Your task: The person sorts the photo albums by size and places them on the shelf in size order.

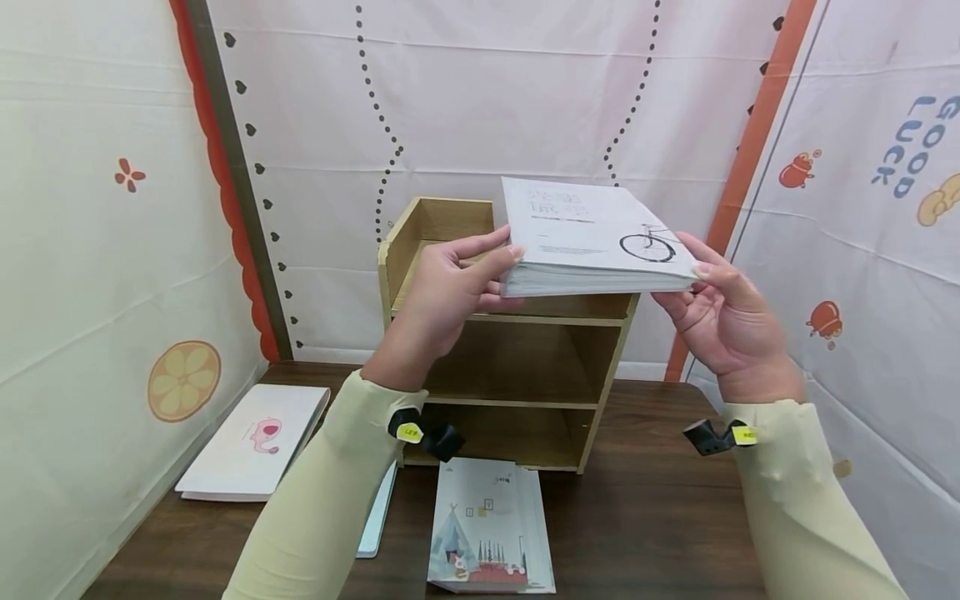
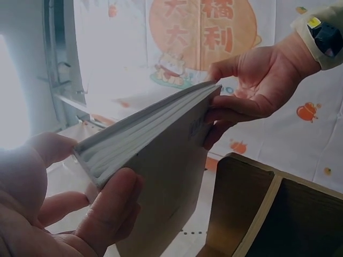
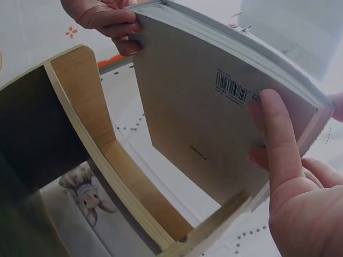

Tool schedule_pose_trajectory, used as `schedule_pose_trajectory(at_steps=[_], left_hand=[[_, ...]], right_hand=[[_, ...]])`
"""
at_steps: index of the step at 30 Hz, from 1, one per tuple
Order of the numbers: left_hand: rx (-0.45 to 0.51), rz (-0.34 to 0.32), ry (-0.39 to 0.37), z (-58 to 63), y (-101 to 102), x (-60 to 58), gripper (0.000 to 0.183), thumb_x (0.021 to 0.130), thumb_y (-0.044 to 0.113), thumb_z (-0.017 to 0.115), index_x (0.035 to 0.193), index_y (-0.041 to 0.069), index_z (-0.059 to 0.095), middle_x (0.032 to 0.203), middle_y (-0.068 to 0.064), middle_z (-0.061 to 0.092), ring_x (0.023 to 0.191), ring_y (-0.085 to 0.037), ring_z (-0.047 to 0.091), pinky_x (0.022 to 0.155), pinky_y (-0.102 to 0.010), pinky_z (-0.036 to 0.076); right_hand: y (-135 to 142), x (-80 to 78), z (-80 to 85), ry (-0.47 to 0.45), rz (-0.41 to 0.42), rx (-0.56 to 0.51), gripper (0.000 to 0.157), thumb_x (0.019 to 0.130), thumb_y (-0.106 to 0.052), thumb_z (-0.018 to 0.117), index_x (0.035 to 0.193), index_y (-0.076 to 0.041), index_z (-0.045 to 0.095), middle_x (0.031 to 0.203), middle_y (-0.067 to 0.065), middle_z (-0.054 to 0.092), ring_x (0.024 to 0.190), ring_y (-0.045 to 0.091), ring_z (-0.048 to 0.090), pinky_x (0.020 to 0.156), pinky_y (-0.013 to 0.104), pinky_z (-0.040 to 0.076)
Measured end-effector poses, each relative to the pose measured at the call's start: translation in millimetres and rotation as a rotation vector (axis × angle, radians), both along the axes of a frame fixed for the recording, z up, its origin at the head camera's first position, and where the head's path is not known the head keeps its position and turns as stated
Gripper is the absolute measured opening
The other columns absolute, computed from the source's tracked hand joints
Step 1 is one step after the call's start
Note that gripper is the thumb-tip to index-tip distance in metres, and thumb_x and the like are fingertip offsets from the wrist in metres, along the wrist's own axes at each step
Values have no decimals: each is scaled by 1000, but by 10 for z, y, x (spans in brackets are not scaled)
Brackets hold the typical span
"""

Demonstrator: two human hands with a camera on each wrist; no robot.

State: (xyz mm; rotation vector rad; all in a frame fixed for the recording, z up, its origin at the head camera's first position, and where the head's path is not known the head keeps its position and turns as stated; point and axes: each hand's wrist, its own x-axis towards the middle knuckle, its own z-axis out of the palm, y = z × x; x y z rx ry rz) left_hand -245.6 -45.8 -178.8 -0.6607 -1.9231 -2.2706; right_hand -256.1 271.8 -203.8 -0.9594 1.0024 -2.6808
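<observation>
A thick white notebook with a bicycle drawing on its cover is held up between both hands, above the wooden shelf. Its near edge shows several layers; whether it is one book or several stacked, I cannot tell. My left hand pinches its left edge, thumb on top and fingers beneath. On the right edge, my right hand grips with the thumb above and fingers against the underside. A barcode is printed on that underside in the right wrist view. The wooden shelf stands behind and below the hands.
A white notebook with a pink elephant lies at the table's left. Before the shelf lies a stack with a tent picture, beside a pale blue booklet partly hidden by my left sleeve. Printed cloth walls surround the table.
</observation>
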Motion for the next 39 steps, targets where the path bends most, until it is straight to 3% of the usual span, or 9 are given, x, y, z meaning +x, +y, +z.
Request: schedule_pose_trajectory(at_steps=[9, 19, 32, 39], left_hand=[[20, 24, -1, 21, -112, 36, 44, 94, 16, 75, 136, 7, 66, 123, -18, 71, 65, -18, 67, 79, -40, 65], [24, 47, -1, 10, -209, 71, 44, 94, 16, 75, 137, 8, 66, 113, -19, 72, 62, -15, 67, 81, -43, 64], [-19, 55, -29, -70, -344, 68, 45, 96, 19, 73, 140, 10, 64, 123, -14, 66, 68, -14, 68, 74, -30, 65], [-41, 52, -37, -108, -410, 103, 46, 97, 19, 72, 142, 13, 63, 131, -13, 63, 71, -15, 69, 77, -32, 65]], right_hand=[[-138, -3, 25, 20, 15, -7, 52, 104, 5, 42, 156, 2, 37, 154, 22, 50, 124, 33, 66, 101, 40, 56], [-235, -8, 13, 12, 18, -3, 52, 104, 4, 43, 156, 1, 39, 156, 20, 48, 124, 31, 67, 101, 38, 56], [-332, -37, -56, 10, -8, 44, 56, 104, 3, 45, 158, 2, 31, 153, 20, 52, 120, 31, 69, 100, 38, 57], [-389, -28, -112, 5, -51, 59, 53, 104, 1, 46, 156, 2, 36, 145, 19, 59, 114, 29, 71, 95, 35, 61]])
